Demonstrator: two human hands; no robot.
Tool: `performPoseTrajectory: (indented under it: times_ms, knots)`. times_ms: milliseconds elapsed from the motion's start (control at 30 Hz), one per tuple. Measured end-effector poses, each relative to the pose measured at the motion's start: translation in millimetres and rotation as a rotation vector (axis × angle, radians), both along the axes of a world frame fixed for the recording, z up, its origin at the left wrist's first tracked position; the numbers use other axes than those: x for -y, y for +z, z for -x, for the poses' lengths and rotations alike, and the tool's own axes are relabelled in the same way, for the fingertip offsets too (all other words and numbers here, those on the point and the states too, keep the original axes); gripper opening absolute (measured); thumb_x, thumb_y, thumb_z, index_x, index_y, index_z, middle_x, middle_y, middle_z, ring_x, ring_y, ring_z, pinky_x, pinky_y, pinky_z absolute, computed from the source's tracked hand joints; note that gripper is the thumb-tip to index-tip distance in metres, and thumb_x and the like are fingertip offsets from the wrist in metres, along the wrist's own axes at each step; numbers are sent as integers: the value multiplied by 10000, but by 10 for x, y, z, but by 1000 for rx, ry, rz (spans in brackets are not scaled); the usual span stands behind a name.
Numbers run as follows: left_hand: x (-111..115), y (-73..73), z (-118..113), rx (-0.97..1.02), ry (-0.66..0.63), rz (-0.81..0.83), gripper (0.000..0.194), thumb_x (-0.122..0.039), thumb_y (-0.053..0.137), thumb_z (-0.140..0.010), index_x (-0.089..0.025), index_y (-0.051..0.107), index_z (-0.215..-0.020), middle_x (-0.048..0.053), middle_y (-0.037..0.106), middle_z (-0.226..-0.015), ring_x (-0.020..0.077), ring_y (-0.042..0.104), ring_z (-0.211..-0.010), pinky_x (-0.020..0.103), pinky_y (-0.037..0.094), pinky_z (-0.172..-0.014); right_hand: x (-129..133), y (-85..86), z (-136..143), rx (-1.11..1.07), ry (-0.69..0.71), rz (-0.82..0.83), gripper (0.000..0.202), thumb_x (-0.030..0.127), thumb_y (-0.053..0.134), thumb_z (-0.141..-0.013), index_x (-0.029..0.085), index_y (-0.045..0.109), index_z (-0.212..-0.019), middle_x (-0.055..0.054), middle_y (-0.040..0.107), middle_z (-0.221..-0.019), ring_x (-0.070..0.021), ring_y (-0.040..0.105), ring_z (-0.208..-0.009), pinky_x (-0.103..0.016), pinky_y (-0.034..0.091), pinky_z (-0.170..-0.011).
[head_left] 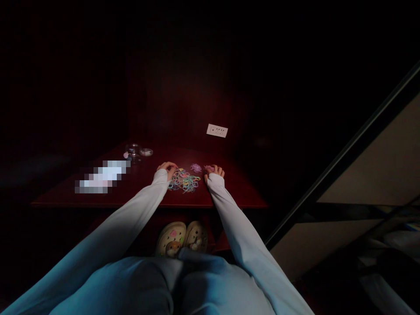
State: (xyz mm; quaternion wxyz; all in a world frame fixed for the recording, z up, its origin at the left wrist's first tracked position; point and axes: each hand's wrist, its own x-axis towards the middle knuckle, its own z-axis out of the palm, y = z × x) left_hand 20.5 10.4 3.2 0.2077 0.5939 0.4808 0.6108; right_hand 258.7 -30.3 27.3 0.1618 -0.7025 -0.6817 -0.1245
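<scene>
A loose heap of multicoloured hair ties, in yellow, blue, green and pink, lies near the front of the dark red tabletop. My left hand rests at the heap's left edge, fingers stretched over it with the tips touching the ties; its thumb is hard to make out. Just behind the heap sits a small purple cluster of hair ties. To its right, my right hand reaches over a pink cluster of hair ties, its fingers apart and partly covering that cluster.
A clear jar stands at the back left, beside a round lid. A pixelated bright object lies on the left of the tabletop. A white wall socket is behind; clogs show below the front edge.
</scene>
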Motion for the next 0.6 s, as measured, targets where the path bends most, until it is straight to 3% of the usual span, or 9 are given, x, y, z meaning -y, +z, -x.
performPoseTrajectory:
  times_ms: [100, 200, 300, 467, 600]
  knots:
    - [23, 36, 41, 14, 29, -7, 155, -139, 588, -743, -238, 674, -660, 13, 645, -752, 198, 512, -696, 343, 454, -774, 118, 1, 33, 2, 12, -50, 462, 300, 480, -982, 229, 686, -1390, -132, 535, -1523, -327, 420, -1295, -417, 323, -1072]
    - [57, 56, 76, 6, 1, -20, 217, -77, 548, -706, -232, 684, -638, 27, 642, -777, 213, 555, -736, 350, 477, -785, 205, 18, 86, 12, 88, -18, 426, 219, 468, -969, 224, 721, -1312, -133, 614, -1416, -320, 450, -1247, -393, 343, -1028]
    - [95, 55, 59, -116, -105, -53, 283, -33, 518, -660, -229, 715, -609, 42, 669, -827, 239, 602, -857, 375, 487, -887, 233, 40, 155, -10, 186, 13, 410, 130, 472, -931, 253, 761, -1195, -91, 658, -1341, -292, 471, -1213, -363, 347, -1009]
    - [144, 2, -53, -348, -237, -111, 325, -44, 560, -677, -274, 790, -681, 28, 741, -1008, 263, 563, -994, 421, 456, -987, 176, 25, 352, -96, 281, -2, 429, 75, 477, -856, 259, 788, -1087, -66, 706, -1217, -267, 494, -1168, -344, 356, -1003]
    - [176, -47, -136, -480, -298, -131, 336, -57, 661, -714, -335, 840, -768, 12, 763, -1118, 291, 531, -1070, 462, 402, -1028, 49, -72, 460, -294, 292, -110, 442, 62, 440, -808, 226, 823, -954, -53, 756, -1033, -239, 580, -1065, -332, 408, -968]
